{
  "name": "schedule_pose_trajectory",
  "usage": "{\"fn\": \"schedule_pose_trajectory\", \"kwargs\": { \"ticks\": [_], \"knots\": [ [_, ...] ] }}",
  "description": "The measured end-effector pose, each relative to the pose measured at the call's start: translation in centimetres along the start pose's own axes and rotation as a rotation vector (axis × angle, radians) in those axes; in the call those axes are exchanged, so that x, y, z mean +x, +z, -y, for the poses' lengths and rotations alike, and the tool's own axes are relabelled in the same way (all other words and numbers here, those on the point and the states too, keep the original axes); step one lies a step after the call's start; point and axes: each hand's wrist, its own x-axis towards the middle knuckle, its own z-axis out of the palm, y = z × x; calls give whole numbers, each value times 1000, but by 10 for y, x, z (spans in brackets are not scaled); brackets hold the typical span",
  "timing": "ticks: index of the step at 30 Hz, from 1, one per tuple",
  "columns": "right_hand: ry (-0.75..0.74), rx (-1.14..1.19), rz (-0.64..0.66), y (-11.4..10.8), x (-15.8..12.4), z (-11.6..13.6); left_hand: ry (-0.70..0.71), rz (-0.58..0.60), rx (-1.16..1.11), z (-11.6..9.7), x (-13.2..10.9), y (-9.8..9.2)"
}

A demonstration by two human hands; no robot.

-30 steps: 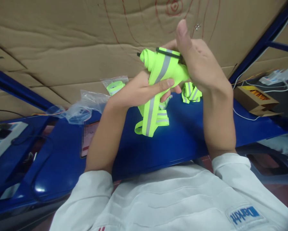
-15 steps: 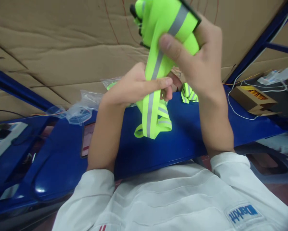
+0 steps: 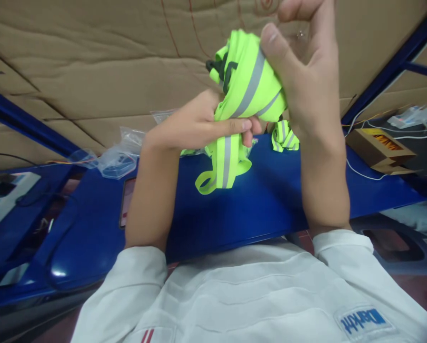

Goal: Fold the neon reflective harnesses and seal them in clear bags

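Yellow-green strap point(image 3: 251, 90), bunched in mid-air above surface point(image 3: 263, 205). L. hand point(image 3: 201, 124): closed round strap, thumb across front. R. hand point(image 3: 311, 81): part-open, thumb at bunch's edge, no firm grip visible. Step, prob.: winding; next turn needs steady L. hold.

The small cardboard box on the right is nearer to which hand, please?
Right. The right hand is up and left of the small cardboard box; the left hand is farther left.

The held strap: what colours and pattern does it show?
The strap is neon yellow-green with a grey stripe along it, best seen in the head view.
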Motion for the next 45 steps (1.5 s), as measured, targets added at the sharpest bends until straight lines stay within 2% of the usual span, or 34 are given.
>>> {"fn": "schedule_pose_trajectory", "kwargs": {
  "ticks": [1,3,8,10,13,17,20,22,23,26,31,33,37,40,42,45],
  "knots": [
    [-62,-121,-20,0,-1,0,-3,1,-9,1,0,0],
    [-108,-257,61,-1,-5,2,-13,10,-1,2,-1,1],
    [65,-14,557,-9,-8,0,59,-63,53,2,-3,1],
    [74,20,644,-13,-8,-3,58,-86,59,2,-4,0],
    [40,-18,564,-15,-7,-3,22,-100,55,7,-4,-1],
    [-121,-208,486,-11,-9,5,-55,-41,42,17,0,4],
    [-172,-272,414,-4,-10,7,-31,-161,-125,20,5,14],
    [-157,-263,291,1,-9,5,1,-235,-293,20,9,21],
    [-144,-235,212,3,-8,4,-7,-233,-359,20,11,24],
    [-74,-76,35,4,-4,-2,-134,-147,-434,20,16,29],
    [78,106,72,-2,2,-7,-225,-88,-408,25,18,31],
    [13,69,36,-4,3,-7,-243,-102,-424,29,18,30],
    [-216,-136,-104,-6,3,-5,-279,-102,-433,35,19,29],
    [-254,-50,-132,-9,5,-11,-264,-128,-408,35,20,31],
    [-195,56,-89,-13,9,-18,-252,-177,-401,34,20,34],
    [-4,148,43,-21,15,-28,-252,-225,-375,34,19,36]
  ]
}}
